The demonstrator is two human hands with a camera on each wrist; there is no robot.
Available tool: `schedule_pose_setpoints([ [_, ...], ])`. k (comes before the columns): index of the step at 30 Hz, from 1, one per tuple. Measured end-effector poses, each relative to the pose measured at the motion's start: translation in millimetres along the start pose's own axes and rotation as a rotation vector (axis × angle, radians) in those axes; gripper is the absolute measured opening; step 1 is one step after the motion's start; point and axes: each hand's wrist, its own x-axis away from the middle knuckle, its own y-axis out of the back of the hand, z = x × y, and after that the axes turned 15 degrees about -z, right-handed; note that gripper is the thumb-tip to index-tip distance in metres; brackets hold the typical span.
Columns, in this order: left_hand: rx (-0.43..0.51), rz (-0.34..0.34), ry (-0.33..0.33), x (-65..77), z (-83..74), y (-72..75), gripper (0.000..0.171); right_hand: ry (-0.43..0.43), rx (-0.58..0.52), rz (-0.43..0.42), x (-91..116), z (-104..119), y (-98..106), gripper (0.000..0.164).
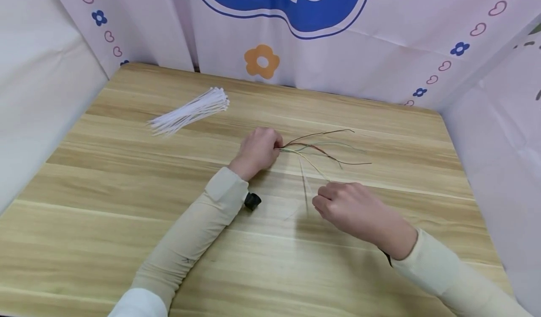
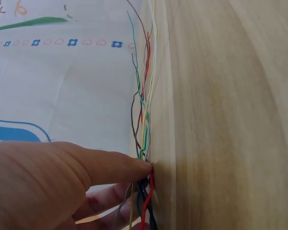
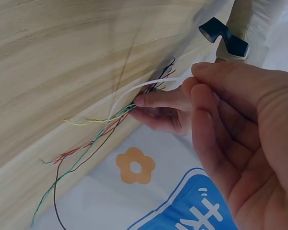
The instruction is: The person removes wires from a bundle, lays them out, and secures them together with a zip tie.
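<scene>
My left hand (image 1: 258,150) pinches a bundle of thin coloured wires (image 2: 145,110) between thumb and fingers, just above the table. Brown, red, green and yellow ends fan out to the right of it, and more wire lies on the other side of the grip. My right hand (image 1: 357,211) is nearer the table's front, its thumb and fingertips together. A thin white strand (image 3: 149,82) arcs from the bundle to those fingertips, which pinch it. Whether this strand is a wire or a cable tie I cannot tell. The yellow wire (image 1: 310,163) points toward the right hand.
A loose pile of white cable ties (image 1: 192,110) lies at the back left of the wooden table (image 1: 127,213). A printed cloth (image 1: 359,58) hangs behind the table. A black wrist-worn piece (image 1: 252,201) juts out beside the left sleeve.
</scene>
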Motion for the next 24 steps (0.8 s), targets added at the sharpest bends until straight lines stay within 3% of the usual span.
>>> schedule_pose_setpoints([
  [7,-0.009,0.019,-0.020,0.2,0.0,1.0,0.024,-0.031,0.028,0.043,-1,-6,-12,0.033],
  [16,-0.046,0.086,-0.042,0.6,-0.1,6.5,0.031,-0.058,0.033,-0.011,-7,-16,-32,0.025],
  [24,-0.075,0.123,-0.068,2.1,-1.0,15.9,0.012,-0.122,0.003,-0.013,-14,-21,-36,0.021],
])
